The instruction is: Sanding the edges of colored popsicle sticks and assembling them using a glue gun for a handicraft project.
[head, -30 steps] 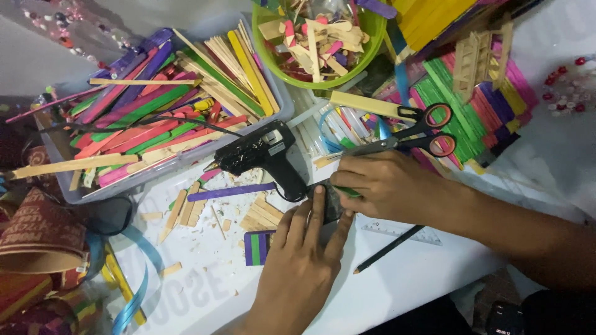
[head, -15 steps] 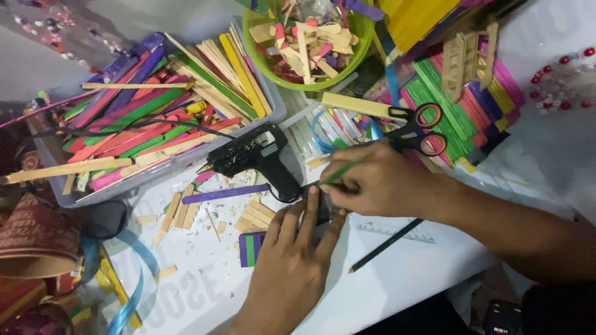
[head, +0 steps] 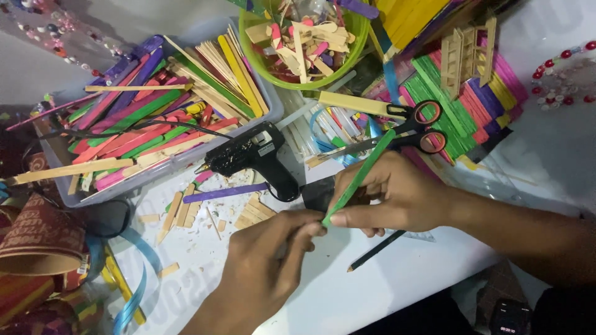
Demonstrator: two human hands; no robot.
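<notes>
Just right of the black glue gun (head: 251, 158), the right hand (head: 397, 195) has now raised the green craft stick (head: 359, 177) off the counter (head: 397, 285), fingers pinched shut on it, the left hand (head: 261, 273) fingers closing on its lower end.

The stick (head: 360, 177) pinched between the right hand (head: 397, 195) and left hand (head: 264, 273) was plain green; the glue gun (head: 248, 155) at 11 o'clock of it was black; the scissors (head: 416, 127) at 1 o'clock had black handles lined red; the bowl (head: 354, 43) at 12 o'clock was lime green; the pencil (head: 375, 250) at 5 o'clock was dark; the loose stick (head: 233, 192) at 9 o'clock was purple.
</notes>
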